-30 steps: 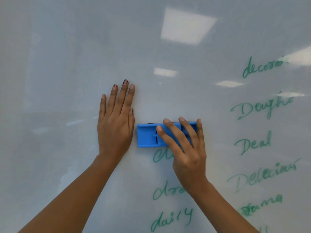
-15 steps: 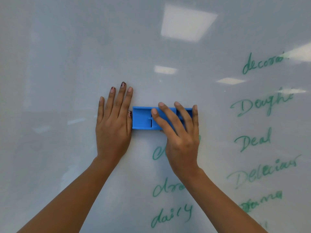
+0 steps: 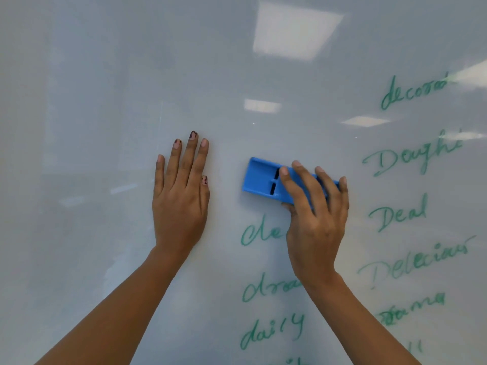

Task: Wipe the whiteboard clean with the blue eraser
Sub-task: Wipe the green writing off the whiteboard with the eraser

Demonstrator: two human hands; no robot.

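Note:
The whiteboard [image 3: 105, 101] fills the view, with green handwritten words down its middle and right. My right hand [image 3: 315, 219] grips the blue eraser [image 3: 259, 180] against the board, fingers over its top and thumb under it; the eraser tilts down to the right, just above a half-covered green word [image 3: 259, 233]. My left hand [image 3: 180, 191] lies flat on the board to the eraser's left, fingers straight and pointing up, apart from the eraser.
Green words [image 3: 398, 212] run in a column at the right, and more green words [image 3: 271, 330] sit below the eraser. Ceiling lights [image 3: 295, 30] reflect on the board's glossy surface. The left half of the board carries no writing.
The eraser slid up beside my left hand, then moved right and tilted; a gap now lies between it and my left hand. My left hand stayed put.

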